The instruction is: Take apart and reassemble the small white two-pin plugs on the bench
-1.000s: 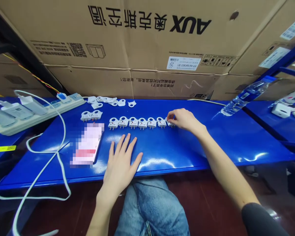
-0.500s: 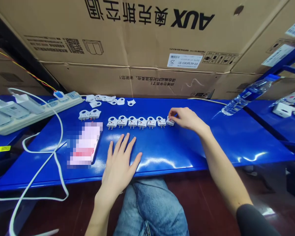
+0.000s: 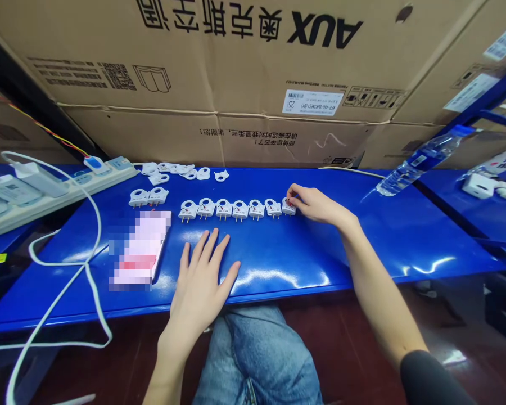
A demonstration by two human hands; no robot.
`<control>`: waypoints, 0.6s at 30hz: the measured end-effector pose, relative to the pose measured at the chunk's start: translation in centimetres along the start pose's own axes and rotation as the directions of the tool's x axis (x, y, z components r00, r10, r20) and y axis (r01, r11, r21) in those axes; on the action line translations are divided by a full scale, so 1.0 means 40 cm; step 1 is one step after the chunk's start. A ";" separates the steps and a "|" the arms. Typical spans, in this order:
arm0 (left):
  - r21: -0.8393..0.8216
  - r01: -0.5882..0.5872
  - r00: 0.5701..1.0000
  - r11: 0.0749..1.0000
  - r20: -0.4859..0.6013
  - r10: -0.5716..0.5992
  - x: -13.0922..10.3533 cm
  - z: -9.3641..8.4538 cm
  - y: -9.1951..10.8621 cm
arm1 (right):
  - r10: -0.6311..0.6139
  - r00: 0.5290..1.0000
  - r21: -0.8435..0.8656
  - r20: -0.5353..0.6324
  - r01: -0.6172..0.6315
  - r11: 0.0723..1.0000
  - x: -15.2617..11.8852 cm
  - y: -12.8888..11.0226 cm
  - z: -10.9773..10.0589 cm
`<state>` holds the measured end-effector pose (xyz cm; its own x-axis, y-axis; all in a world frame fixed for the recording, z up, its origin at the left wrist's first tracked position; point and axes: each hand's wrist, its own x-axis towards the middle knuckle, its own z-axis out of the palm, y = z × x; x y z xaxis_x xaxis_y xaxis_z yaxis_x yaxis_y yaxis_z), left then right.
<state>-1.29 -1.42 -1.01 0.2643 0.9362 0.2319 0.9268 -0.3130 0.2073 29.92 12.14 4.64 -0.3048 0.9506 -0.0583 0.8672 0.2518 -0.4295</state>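
Several white two-pin plugs with ring-shaped pulls (image 3: 240,210) lie in a row on the blue tabletop (image 3: 278,247), their pins toward me. At the row's right end, the fingers of my right hand (image 3: 316,203) are closed on the last white plug (image 3: 288,208), which rests on the table and is partly covered by the fingertips. My left hand (image 3: 200,281) lies palm down with its fingers spread, just in front of the row's left part, holding nothing. Two more plugs (image 3: 148,197) sit apart on the left, above a phone-like pink slab (image 3: 141,247) that is blurred out.
More white ring-shaped pieces (image 3: 185,171) lie near the big cardboard box (image 3: 236,73). On the left is a power strip (image 3: 63,194) with chargers and a looping white cable (image 3: 93,281). A water bottle (image 3: 424,162) leans at the right, near a white adapter (image 3: 479,185).
The whole view has shifted slightly, so everything appears a little farther left. Both hands keep their poses, and the row of plugs looks the same.
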 end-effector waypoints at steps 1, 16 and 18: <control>-0.001 0.000 1.000 1.000 0.000 0.000 0.000 0.000 0.000 | -0.015 1.000 0.009 0.011 0.015 1.000 -0.002 0.001 -0.003; 0.005 -0.009 1.000 1.000 -0.012 0.009 -0.001 0.003 -0.003 | -0.364 0.920 0.347 0.146 0.297 0.890 -0.025 -0.093 0.003; 0.008 -0.009 1.000 1.000 -0.013 0.009 -0.001 0.002 -0.002 | -0.355 0.925 0.335 0.133 0.296 0.895 -0.023 -0.095 0.007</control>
<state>-1.37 -1.42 -1.11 0.2690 0.9313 0.2457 0.9267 -0.3197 0.1973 26.78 10.27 6.06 -0.6425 0.7660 -0.0207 0.5537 0.4453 -0.7037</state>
